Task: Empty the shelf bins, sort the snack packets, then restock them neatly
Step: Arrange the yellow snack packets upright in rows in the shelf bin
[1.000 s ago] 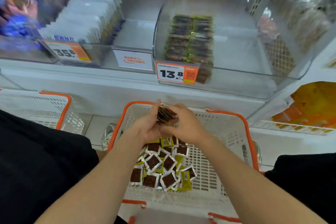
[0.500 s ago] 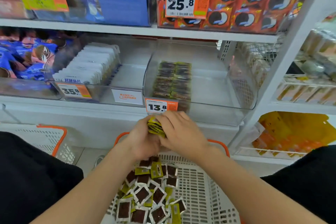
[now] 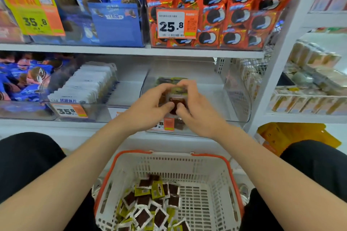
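My left hand (image 3: 150, 106) and my right hand (image 3: 195, 110) together grip a small stack of brown and green snack packets (image 3: 177, 97), held over the front of a clear shelf bin (image 3: 238, 103). More of these packets lie in a row inside that bin (image 3: 170, 80), mostly hidden behind my hands. Below, a white basket with an orange rim (image 3: 212, 170) holds a loose pile of the same packets (image 3: 150, 206). An orange price tag (image 3: 168, 124) on the bin front is partly covered by my hands.
Left of the clear bin stands a bin of white packets (image 3: 88, 88), then blue cookie packs (image 3: 22, 78). The shelf above carries blue packs (image 3: 97, 5) and red cookie packs (image 3: 225, 11). A yellow bag (image 3: 293, 137) lies low at the right. My black-clad knees flank the basket.
Both hands have lifted the stack of packets from above the basket up to the clear bin on the shelf. The view has tilted upward, revealing the upper shelf.
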A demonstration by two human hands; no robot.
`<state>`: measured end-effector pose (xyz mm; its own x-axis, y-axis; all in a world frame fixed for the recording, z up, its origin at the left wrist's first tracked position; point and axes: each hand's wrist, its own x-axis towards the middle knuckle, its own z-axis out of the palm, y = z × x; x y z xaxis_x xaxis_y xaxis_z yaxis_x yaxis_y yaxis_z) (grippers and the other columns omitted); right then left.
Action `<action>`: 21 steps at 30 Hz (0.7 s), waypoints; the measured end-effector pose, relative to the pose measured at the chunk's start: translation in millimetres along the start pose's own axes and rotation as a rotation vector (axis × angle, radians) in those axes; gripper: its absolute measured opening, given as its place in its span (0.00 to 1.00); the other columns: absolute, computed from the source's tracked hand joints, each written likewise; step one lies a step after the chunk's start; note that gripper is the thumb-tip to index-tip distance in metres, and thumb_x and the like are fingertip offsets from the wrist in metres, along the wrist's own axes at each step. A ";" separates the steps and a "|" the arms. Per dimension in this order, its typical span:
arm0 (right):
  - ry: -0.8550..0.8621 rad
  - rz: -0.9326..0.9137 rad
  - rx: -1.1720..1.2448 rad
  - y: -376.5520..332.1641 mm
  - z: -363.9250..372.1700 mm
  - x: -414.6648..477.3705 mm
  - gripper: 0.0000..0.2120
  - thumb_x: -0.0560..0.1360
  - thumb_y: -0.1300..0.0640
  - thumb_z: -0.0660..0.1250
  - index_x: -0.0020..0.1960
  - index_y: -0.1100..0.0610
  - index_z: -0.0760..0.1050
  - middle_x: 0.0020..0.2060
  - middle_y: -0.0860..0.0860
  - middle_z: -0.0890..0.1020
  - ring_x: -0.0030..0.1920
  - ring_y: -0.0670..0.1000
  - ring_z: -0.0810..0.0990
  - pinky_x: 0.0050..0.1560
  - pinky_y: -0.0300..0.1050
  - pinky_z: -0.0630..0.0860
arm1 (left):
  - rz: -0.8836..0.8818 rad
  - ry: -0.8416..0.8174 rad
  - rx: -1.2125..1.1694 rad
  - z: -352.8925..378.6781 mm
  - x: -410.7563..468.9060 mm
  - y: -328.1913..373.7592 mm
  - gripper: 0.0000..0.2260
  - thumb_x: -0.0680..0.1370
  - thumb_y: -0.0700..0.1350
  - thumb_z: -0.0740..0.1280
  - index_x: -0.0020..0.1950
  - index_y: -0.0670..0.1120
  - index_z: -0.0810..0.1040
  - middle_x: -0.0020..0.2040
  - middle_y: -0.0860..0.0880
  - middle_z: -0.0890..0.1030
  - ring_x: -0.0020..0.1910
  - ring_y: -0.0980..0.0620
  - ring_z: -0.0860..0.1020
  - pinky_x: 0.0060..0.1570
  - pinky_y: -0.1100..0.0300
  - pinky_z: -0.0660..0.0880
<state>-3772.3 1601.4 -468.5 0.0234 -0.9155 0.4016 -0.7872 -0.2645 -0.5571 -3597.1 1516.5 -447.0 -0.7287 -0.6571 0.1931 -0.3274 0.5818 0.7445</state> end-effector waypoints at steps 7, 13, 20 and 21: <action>0.071 0.299 0.336 10.8 -11.5 12.3 0.16 0.86 0.53 0.60 0.71 0.51 0.62 0.50 0.41 0.80 0.44 0.33 0.79 0.44 0.33 0.73 | -0.175 0.036 -0.577 11.2 25.6 -1.9 0.11 0.84 0.38 0.68 0.66 0.44 0.78 0.56 0.45 0.86 0.55 0.47 0.86 0.54 0.54 0.83; -0.072 0.285 0.050 38.7 -39.7 29.9 0.16 0.85 0.54 0.62 0.71 0.55 0.66 0.57 0.52 0.80 0.58 0.54 0.79 0.60 0.54 0.74 | -0.078 -0.160 -0.209 -1.2 52.9 -16.5 0.11 0.81 0.46 0.73 0.62 0.47 0.81 0.51 0.48 0.88 0.51 0.50 0.87 0.54 0.53 0.84; -0.477 0.357 -0.370 76.5 -63.7 34.0 0.16 0.85 0.54 0.63 0.70 0.54 0.64 0.48 0.57 0.78 0.46 0.54 0.77 0.45 0.53 0.72 | 0.142 -0.402 0.370 5.7 90.0 -21.9 0.14 0.71 0.52 0.82 0.54 0.54 0.86 0.48 0.57 0.85 0.45 0.61 0.81 0.43 0.67 0.76; -0.505 0.362 -0.359 80.1 -63.4 33.7 0.16 0.84 0.53 0.64 0.70 0.52 0.64 0.51 0.57 0.79 0.48 0.55 0.78 0.47 0.53 0.74 | 0.156 -0.426 0.398 6.9 95.4 -21.9 0.13 0.71 0.51 0.82 0.53 0.55 0.86 0.48 0.58 0.85 0.46 0.60 0.80 0.44 0.66 0.76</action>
<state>-3873.6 1568.5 -453.5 -0.0637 -0.9783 -0.1972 -0.9516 0.1190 -0.2833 -3663.6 1444.4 -449.3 -0.9360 -0.3477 -0.0541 -0.3377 0.8445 0.4157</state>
